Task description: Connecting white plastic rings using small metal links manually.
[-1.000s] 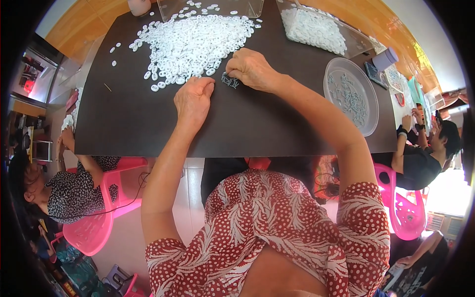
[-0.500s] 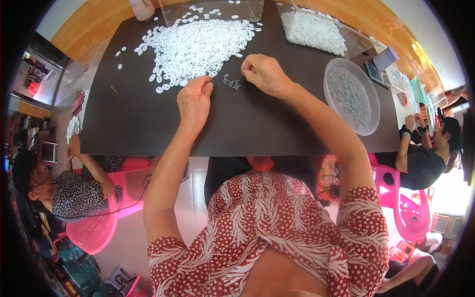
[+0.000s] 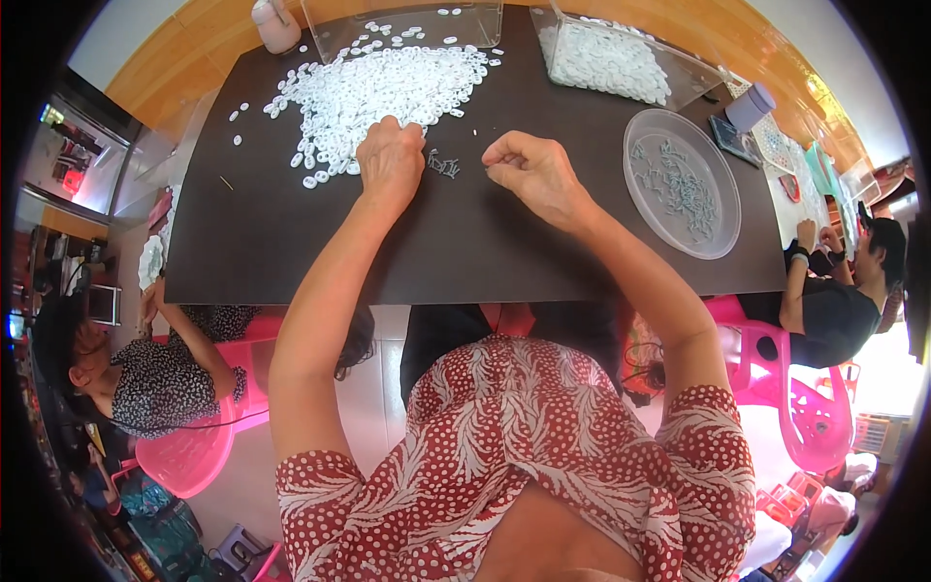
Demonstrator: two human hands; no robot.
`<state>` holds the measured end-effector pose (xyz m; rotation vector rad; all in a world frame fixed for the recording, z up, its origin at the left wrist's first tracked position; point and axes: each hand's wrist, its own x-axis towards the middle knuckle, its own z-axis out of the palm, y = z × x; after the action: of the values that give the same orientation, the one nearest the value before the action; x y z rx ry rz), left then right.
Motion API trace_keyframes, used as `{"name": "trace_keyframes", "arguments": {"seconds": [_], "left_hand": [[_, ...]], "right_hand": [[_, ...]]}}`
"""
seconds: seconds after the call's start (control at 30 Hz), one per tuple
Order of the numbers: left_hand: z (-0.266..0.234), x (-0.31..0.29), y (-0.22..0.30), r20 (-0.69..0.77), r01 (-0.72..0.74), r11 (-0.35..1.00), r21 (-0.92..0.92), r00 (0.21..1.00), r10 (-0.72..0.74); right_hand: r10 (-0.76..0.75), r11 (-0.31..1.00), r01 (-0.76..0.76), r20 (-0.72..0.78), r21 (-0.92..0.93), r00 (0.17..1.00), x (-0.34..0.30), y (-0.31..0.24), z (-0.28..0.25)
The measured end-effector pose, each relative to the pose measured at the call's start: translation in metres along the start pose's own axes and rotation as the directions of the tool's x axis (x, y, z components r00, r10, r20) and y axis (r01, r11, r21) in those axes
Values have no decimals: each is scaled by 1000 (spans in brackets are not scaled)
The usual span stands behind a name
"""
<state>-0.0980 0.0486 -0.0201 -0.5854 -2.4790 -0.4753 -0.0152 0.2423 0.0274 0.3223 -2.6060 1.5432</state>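
Note:
At the near right edge of a big heap of small white oval pieces (image 3: pixel 339 102), my left hand (image 3: pixel 391 160) has its fingers curled down. Their tips touch or overlap the heap, and whatever they grip is hidden. My right hand (image 3: pixel 538 177) hovers over the dark table (image 3: pixel 465 252), thumb and fingertips pinched together. Anything within that pinch is too small to make out. Between the two hands lies a little cluster of small grey pin-like pieces (image 3: pixel 444 165). More grey pins (image 3: pixel 687 194) are spread in a round clear shallow dish (image 3: pixel 635 209) to the right.
A clear box (image 3: pixel 669 82) of white pieces stands at the back right, another clear bin (image 3: pixel 407 44) behind the heap. A pinkish bottle (image 3: pixel 276 29), a purple-lidded cup (image 3: pixel 750 109) and a phone (image 3: pixel 734 141) edge the table. People sit at left (image 3: pixel 165 388) and right (image 3: pixel 834 310).
My left hand has moved up onto the heap's edge, its fingers curling downward. My right hand has shifted slightly right and nearer to me, still pinched.

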Motion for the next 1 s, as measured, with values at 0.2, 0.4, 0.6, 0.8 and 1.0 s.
{"name": "trace_keyframes", "arguments": {"seconds": [0.2,0.4,0.6,0.8,1.0], "left_hand": [[-9,-9,-5,67,18,997,-75,998,-13],[-19,-7,0,37,90,992,-90,996,-86],[-5,6,8,117,37,998,44,992,-42],[4,23,8,234,20,995,95,971,-42],[-6,22,0,237,195,970,-146,959,-157]], "right_hand": [[24,999,-23,-21,35,999,-14,-3,-8],[7,998,-4,-47,68,999,-20,6,-8],[36,992,-28,-64,119,997,-28,2,-7],[63,990,-51,-89,131,994,-35,5,-12],[5,983,25,-158,182,987,-34,13,-10]]}}
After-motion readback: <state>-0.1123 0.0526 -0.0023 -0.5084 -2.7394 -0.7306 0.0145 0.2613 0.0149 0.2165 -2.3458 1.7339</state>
